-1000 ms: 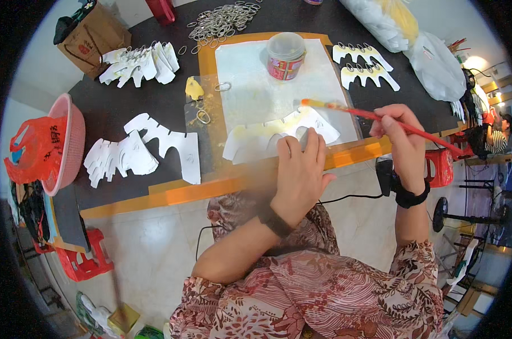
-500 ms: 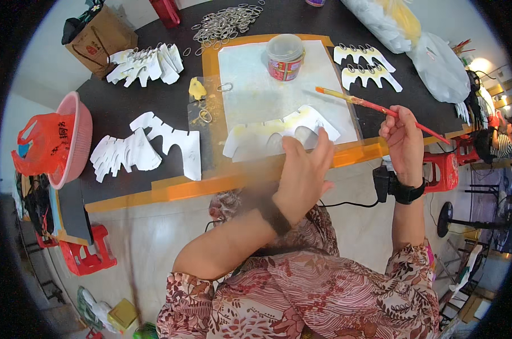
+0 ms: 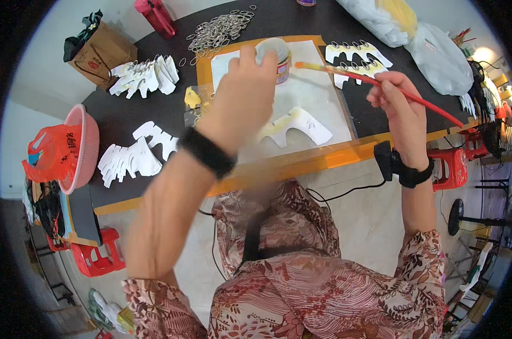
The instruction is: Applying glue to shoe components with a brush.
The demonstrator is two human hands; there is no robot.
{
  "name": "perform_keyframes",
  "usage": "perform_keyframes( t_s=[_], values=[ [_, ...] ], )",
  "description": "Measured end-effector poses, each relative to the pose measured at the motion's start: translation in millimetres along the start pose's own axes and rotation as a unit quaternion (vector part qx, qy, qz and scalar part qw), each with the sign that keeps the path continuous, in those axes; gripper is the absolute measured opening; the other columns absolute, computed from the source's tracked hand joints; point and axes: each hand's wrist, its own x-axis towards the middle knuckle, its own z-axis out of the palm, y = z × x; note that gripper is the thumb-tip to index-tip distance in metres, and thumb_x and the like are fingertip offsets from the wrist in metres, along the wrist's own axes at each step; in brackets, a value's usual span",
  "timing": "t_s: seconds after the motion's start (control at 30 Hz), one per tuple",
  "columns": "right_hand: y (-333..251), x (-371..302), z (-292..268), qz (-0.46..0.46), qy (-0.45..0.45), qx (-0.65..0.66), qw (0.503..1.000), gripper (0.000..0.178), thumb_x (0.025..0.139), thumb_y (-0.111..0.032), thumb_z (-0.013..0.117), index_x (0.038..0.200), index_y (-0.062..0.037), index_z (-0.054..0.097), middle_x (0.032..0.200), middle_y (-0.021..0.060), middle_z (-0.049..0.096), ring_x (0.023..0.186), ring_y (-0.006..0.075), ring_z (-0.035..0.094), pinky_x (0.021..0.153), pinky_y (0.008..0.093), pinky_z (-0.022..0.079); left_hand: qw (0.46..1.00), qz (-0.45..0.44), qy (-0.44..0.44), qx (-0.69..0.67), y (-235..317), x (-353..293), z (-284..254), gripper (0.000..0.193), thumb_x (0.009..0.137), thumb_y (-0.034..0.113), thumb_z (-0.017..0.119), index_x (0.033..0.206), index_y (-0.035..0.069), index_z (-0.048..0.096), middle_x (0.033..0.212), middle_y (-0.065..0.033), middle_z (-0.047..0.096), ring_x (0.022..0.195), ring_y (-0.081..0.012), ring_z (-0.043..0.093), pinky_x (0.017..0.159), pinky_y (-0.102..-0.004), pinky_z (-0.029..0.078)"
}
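My right hand (image 3: pixel 401 107) grips a long red paintbrush (image 3: pixel 351 74), its yellow-stained tip pointing left, above the table. Over the left part of the white sheet (image 3: pixel 329 101) is my left hand (image 3: pixel 244 93), slightly blurred. Its fingers stretch away from me and look apart, with nothing visible in them; the fingertips are partly hidden. Just beyond and right of it stands a small tub (image 3: pixel 283 66), partly covered by the hand. A white scalloped cut piece (image 3: pixel 309 129) with yellow smears along its upper edge lies on the sheet, its left end behind my forearm.
Loose metal rings (image 3: pixel 222 31) are heaped at the back. Ringed white pieces lie at the back left (image 3: pixel 146 76) and right (image 3: pixel 357 55). More white pieces (image 3: pixel 130 164) are stacked at left, near a pink basket (image 3: pixel 88 141). Plastic bags (image 3: pixel 439 62) fill the far right.
My left hand has moved up and left from the scalloped piece toward the tub and rings. The brush in my right hand has shifted slightly left and up. The view has moved a little.
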Motion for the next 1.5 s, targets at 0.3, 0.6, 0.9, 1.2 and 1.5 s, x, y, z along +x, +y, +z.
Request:
perform_keyframes(
  t_s=[0.3, 0.6, 0.9, 1.2, 1.5],
  values=[
    [-6.7, 30.5, 32.2, 0.002, -0.010, -0.037, 0.999, 0.018, 0.097, -0.017, 0.057, 0.104, -0.0022, 0.063, 0.086, 0.0021, 0.063, 0.078, 0.0081, 0.059, 0.075, 0.0237, 0.048, 0.990, 0.019, -0.139, 0.022, -37.8, 90.3, 10.4, 0.090, 0.061, -0.001, 0.083, 0.140, 0.015, 0.043, 0.126, -0.0222, 0.049, 0.113, -0.0411, 0.055, 0.099, -0.0411, 0.048],
    [12.9, 73.3, 55.6, -0.125, -0.166, -0.242, 0.948, 0.013, 0.095, -0.012, 0.056, 0.100, -0.0010, 0.062, 0.083, -0.0011, 0.056, 0.079, 0.0079, 0.051, 0.071, 0.0239, 0.042, 0.979, 0.081, -0.189, 0.004, -49.1, 108.1, -2.4, 0.081, 0.055, 0.003, 0.086, 0.131, 0.009, 0.056, 0.114, -0.0163, 0.062, 0.112, -0.0371, 0.056, 0.096, -0.0419, 0.046],
    [8.4, 86.8, 50.2, 0.059, -0.120, -0.078, 0.988, 0.016, 0.094, -0.016, 0.057, 0.097, -0.0020, 0.064, 0.080, 0.0000, 0.060, 0.074, 0.0092, 0.058, 0.069, 0.0227, 0.047, 0.977, 0.060, -0.202, 0.042, -43.6, 106.7, -2.6, 0.089, 0.056, 0.002, 0.084, 0.138, 0.009, 0.049, 0.114, -0.0197, 0.062, 0.107, -0.0389, 0.059, 0.094, -0.0423, 0.048],
    [7.7, 62.1, 12.8, 0.077, 0.049, 0.054, 0.994, 0.020, 0.095, -0.023, 0.058, 0.092, -0.0038, 0.063, 0.076, 0.0003, 0.061, 0.066, 0.0085, 0.058, 0.061, 0.0227, 0.046, 0.987, 0.012, -0.157, 0.033, -43.5, 102.7, 8.7, 0.107, 0.060, 0.001, 0.083, 0.150, 0.009, 0.026, 0.123, -0.0232, 0.059, 0.116, -0.0387, 0.056, 0.097, -0.0424, 0.048],
    [-3.5, 47.3, 17.7, -0.050, -0.018, -0.132, 0.990, 0.018, 0.097, -0.019, 0.055, 0.096, -0.0022, 0.063, 0.074, -0.0004, 0.060, 0.066, 0.0064, 0.055, 0.061, 0.0214, 0.045, 0.997, 0.026, -0.016, 0.067, -45.5, 68.1, 17.9, 0.079, 0.074, 0.002, 0.069, 0.145, 0.003, 0.033, 0.112, -0.0181, 0.060, 0.104, -0.0395, 0.061, 0.087, -0.0420, 0.054]
  ],
)
